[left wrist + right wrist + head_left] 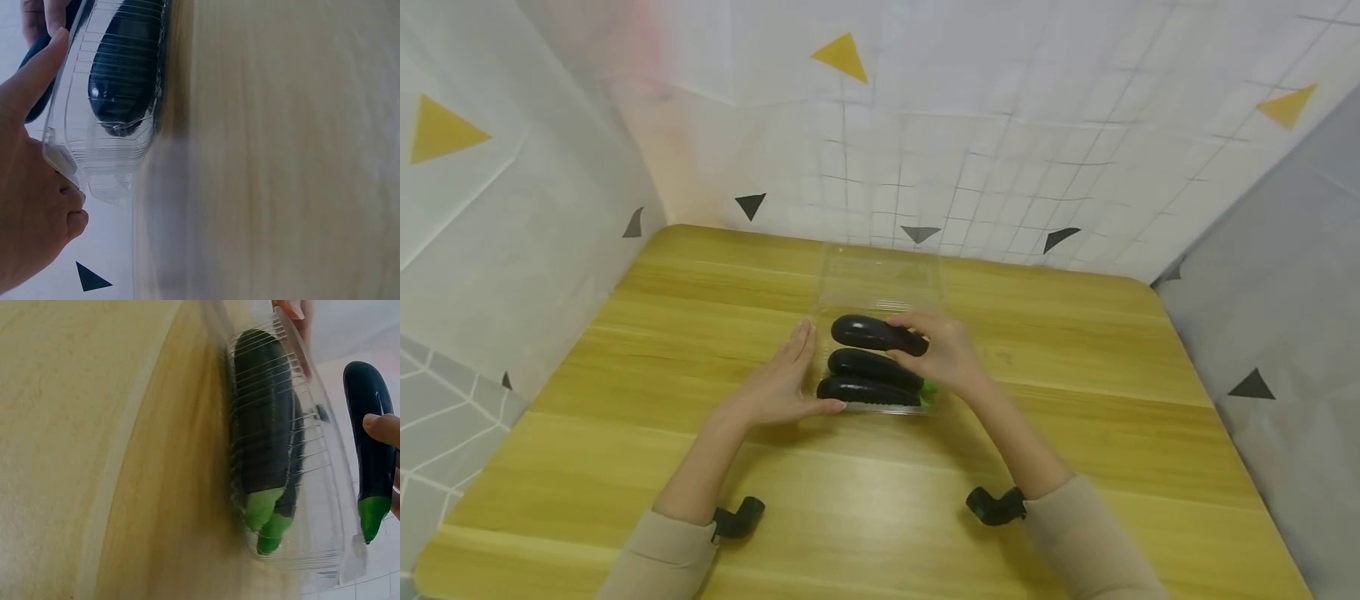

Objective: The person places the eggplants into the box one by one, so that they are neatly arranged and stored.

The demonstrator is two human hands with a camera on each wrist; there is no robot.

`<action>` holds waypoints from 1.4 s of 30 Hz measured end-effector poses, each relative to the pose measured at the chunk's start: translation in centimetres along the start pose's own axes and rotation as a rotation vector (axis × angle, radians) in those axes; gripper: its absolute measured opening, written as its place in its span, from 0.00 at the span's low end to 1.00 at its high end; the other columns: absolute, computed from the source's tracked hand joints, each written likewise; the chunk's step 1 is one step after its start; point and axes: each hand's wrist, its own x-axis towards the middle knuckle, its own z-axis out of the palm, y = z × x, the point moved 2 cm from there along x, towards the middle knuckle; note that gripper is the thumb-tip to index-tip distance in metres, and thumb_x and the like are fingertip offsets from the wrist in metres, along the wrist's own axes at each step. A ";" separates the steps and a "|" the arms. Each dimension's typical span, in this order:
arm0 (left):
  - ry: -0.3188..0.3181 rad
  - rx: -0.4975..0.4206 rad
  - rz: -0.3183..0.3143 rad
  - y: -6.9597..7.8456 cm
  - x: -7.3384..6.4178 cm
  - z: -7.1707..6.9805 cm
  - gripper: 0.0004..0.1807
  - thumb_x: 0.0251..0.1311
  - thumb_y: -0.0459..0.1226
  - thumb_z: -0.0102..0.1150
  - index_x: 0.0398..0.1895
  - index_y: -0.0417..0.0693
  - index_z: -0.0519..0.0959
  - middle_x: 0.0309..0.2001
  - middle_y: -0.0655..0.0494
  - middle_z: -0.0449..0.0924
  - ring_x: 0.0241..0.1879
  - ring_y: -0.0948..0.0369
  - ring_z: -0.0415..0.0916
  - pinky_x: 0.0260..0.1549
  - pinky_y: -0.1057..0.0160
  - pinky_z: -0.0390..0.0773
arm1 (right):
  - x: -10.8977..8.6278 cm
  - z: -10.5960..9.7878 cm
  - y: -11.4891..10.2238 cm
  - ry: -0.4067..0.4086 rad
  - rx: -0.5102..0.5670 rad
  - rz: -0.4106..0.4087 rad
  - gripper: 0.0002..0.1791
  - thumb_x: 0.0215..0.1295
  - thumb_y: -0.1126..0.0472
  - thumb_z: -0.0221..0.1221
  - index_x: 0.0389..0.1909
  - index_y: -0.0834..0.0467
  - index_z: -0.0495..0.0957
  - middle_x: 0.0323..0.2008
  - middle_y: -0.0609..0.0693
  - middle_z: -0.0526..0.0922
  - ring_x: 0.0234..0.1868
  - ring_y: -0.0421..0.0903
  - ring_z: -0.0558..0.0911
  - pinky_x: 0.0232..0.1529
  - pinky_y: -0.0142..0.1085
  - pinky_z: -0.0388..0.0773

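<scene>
A clear plastic clamshell box [880, 409] lies on the table with its lid [880, 275] folded back. Two dark eggplants [868, 390] with green stem ends lie side by side inside it. My right hand [943, 350] pinches a third eggplant [865, 332] near its stem end, between thumb and fingers. The right wrist view shows this eggplant [369, 431] above the box's rim, apart from the other two. At the box's left near corner, my left hand [778, 387] holds it, thumb along the near rim and fingers against the left side.
The wooden table [625, 400] has pale walls with triangle markers behind and at both sides. A black wrist mount sits at each sleeve cuff, the left mount [739, 518] and the right mount [995, 506] both low over the table.
</scene>
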 end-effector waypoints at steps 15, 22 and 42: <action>0.000 -0.008 0.000 0.3 -0.1 -0.1 0.68 0.48 0.72 0.55 0.75 0.41 0.31 0.76 0.48 0.21 0.74 0.49 0.28 0.69 0.47 0.48 | -0.5 1.9 1.7 -0.104 -0.012 0.152 0.23 0.48 0.62 0.74 0.47 0.61 0.83 0.43 0.53 0.85 0.41 0.48 0.84 0.39 0.36 0.82; -0.004 -0.015 0.006 0.4 0.0 -0.2 0.69 0.46 0.73 0.55 0.75 0.41 0.31 0.76 0.48 0.21 0.74 0.51 0.27 0.69 0.48 0.46 | -0.6 2.5 2.2 -0.164 -0.040 0.260 0.24 0.51 0.59 0.73 0.51 0.58 0.82 0.47 0.52 0.85 0.44 0.48 0.84 0.43 0.39 0.81; -0.008 0.010 0.014 0.4 0.1 0.0 0.69 0.47 0.72 0.56 0.75 0.40 0.31 0.75 0.47 0.21 0.74 0.51 0.28 0.69 0.50 0.47 | -0.8 2.7 2.5 -0.333 -0.096 0.296 0.25 0.59 0.65 0.66 0.59 0.57 0.77 0.55 0.53 0.80 0.42 0.50 0.81 0.40 0.41 0.78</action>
